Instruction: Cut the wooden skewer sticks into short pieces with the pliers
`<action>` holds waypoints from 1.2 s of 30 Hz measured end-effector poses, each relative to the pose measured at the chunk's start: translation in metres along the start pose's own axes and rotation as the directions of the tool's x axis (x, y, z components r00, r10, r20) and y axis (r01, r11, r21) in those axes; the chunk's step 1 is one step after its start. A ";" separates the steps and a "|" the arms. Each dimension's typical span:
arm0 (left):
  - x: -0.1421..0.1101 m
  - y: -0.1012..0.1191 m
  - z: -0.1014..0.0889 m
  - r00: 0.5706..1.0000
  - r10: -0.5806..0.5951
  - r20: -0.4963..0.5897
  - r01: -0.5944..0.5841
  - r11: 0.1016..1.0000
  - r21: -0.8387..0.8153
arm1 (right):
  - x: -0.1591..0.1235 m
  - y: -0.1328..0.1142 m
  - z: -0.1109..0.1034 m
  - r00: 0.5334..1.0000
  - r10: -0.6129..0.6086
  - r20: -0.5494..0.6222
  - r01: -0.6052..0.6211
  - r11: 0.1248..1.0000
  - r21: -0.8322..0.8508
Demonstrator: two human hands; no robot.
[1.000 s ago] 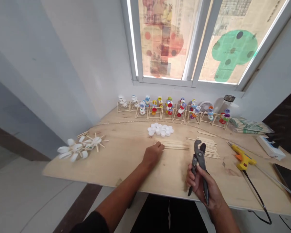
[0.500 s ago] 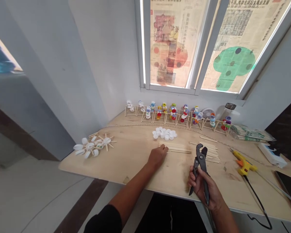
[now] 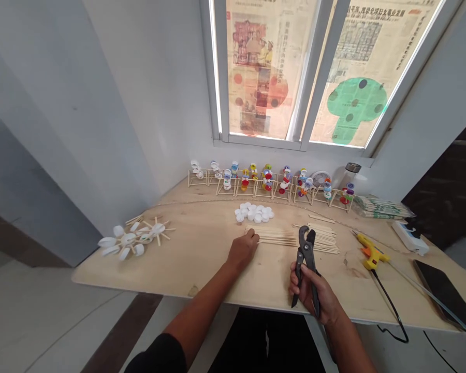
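Observation:
My left hand [image 3: 241, 250] rests on the wooden tabletop [image 3: 202, 259], its closed fingertips touching the left end of a row of thin wooden sticks [image 3: 279, 237]; whether they grip a stick is hidden. My right hand [image 3: 314, 292] is wrapped round the handles of black pliers [image 3: 306, 254], held upright above the table with the jaws slightly apart, just in front of the sticks. A cluster of white bottle caps [image 3: 254, 212] lies behind the sticks.
A row of small stick frames with coloured caps [image 3: 270, 181] lines the wall under the window. White cap-and-stick wheels [image 3: 134, 239] lie at the left. A yellow glue gun [image 3: 369, 253], white power strip [image 3: 410, 237] and dark tablet [image 3: 445, 295] sit at the right.
The view has swung slightly, shifting everything left. My left hand stays at the stick ends and my right hand keeps the pliers upright; neither has visibly changed its hold.

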State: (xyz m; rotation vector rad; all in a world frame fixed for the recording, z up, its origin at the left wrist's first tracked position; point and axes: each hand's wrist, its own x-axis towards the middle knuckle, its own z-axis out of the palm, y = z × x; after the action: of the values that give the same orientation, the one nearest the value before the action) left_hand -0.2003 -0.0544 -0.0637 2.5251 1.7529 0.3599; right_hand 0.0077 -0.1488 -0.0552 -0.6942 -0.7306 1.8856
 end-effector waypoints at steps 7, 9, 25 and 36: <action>0.000 -0.002 0.003 0.999 0.017 0.029 -0.018 1.000 0.020 | 0.000 0.002 -0.002 1.000 -0.021 0.019 0.021 1.000 0.017; 0.001 -0.002 0.003 0.999 0.025 0.044 -0.027 0.999 0.029 | -0.001 0.002 -0.002 0.999 -0.030 0.014 0.030 0.999 0.020; 0.014 -0.002 -0.023 0.949 0.162 0.270 -0.195 0.975 0.101 | -0.004 0.002 -0.006 0.999 -0.053 0.013 0.053 0.998 0.018; 0.017 0.007 -0.032 0.930 0.214 0.298 -0.247 0.966 0.078 | -0.005 0.003 -0.001 0.996 -0.089 0.000 0.089 0.996 -0.029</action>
State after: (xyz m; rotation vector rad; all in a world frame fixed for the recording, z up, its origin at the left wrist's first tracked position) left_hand -0.1955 -0.0438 -0.0284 2.7032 1.4143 -0.1034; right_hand 0.0086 -0.1539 -0.0571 -0.6704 -0.7767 1.7968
